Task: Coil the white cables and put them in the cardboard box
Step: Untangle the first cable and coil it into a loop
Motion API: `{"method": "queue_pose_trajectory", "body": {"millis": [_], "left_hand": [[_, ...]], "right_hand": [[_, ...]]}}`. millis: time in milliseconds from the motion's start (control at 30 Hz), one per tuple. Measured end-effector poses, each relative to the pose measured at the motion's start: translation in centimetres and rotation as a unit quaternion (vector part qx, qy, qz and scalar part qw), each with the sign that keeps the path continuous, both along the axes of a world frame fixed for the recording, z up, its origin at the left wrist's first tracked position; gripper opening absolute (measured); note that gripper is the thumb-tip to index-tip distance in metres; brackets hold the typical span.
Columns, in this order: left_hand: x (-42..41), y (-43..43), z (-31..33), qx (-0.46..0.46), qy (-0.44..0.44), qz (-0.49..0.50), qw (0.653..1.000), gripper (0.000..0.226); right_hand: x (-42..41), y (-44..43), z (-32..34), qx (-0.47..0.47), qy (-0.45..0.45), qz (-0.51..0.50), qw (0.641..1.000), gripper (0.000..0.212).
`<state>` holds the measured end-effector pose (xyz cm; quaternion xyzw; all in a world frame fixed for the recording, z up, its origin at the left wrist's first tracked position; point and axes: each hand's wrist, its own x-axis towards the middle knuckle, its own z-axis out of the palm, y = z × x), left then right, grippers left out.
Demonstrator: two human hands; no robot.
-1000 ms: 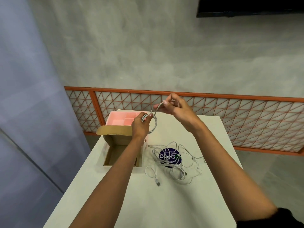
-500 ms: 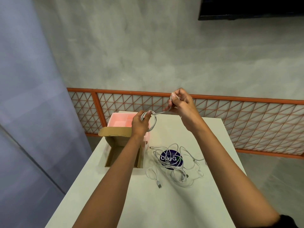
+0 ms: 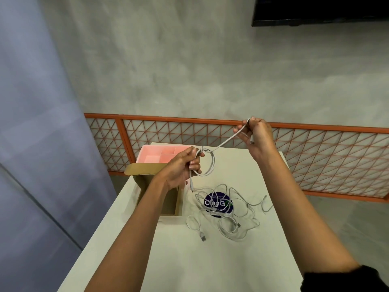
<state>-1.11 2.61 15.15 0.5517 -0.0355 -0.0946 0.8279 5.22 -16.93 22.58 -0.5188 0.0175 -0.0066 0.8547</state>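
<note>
My left hand (image 3: 182, 166) grips a small coil of white cable (image 3: 212, 165) above the table, just right of the open cardboard box (image 3: 179, 204). A tail of that cable runs up and to the right into my right hand (image 3: 255, 134), which pinches it taut, with its plug end hanging by the fingers. A loose tangle of white cables (image 3: 229, 216) lies on the table below, partly over a dark round sticker (image 3: 219, 204). One plug (image 3: 203, 237) lies at the near side of the tangle.
A pink compartment tray (image 3: 160, 154) stands behind the box at the white table's (image 3: 189, 260) far left. An orange lattice railing (image 3: 315, 148) runs behind the table. The floor drops away on both sides.
My right hand has pulled the cable tail up and out to the right, stretching it away from the coil. My left hand has kept hold of the coil.
</note>
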Motion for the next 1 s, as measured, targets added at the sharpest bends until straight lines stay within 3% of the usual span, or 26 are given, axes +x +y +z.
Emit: {"method": "queue_pose_trajectory", "body": {"millis": [133,300,533,633,733,800,867,900,933,1000], "left_hand": [[0.2,0.0,0.3,0.011,0.017,0.030,0.999,0.029],[0.0,-1.0,-0.1,0.168,-0.065,0.111,0.977,0.024],[0.1,-1.2,-0.2,0.159,-0.129,0.188,0.961,0.017],[0.3,-1.1,-0.1,0.152,-0.123,0.206,0.959,0.012],[0.4,-0.8,0.0,0.131,-0.114,0.225,0.959,0.010],[0.5,-0.7,0.1,0.125,-0.108,0.230,0.959,0.011],[0.6,-0.8,-0.1,0.126,-0.105,0.230,0.959,0.010],[0.7,-1.0,-0.2,0.128,-0.102,0.229,0.960,0.009],[0.7,-1.2,-0.4,0.131,-0.100,0.228,0.960,0.009],[0.7,-1.6,-0.6,0.130,-0.095,0.225,0.961,0.010]], "right_hand": [[-0.1,0.0,0.0,0.006,-0.005,0.008,1.000,0.023],[0.3,0.2,-0.4,0.024,0.000,0.016,1.000,0.015],[0.7,-0.3,-2.5,0.071,0.054,0.025,0.996,0.027],[1.1,-0.7,-4.4,-0.083,0.078,0.010,0.993,0.019],[0.8,-1.0,-7.4,-0.271,0.055,-0.007,0.961,0.016],[0.4,-1.2,-9.2,-0.421,-0.002,0.011,0.907,0.009],[0.1,-1.1,-10.2,-0.576,-0.031,0.046,0.815,0.011],[0.0,-0.8,-10.5,-0.605,-0.041,0.054,0.793,0.012],[0.0,-0.5,-10.6,-0.601,-0.051,0.056,0.796,0.009],[-0.2,0.2,-10.1,-0.490,-0.046,0.050,0.869,0.009]]}}
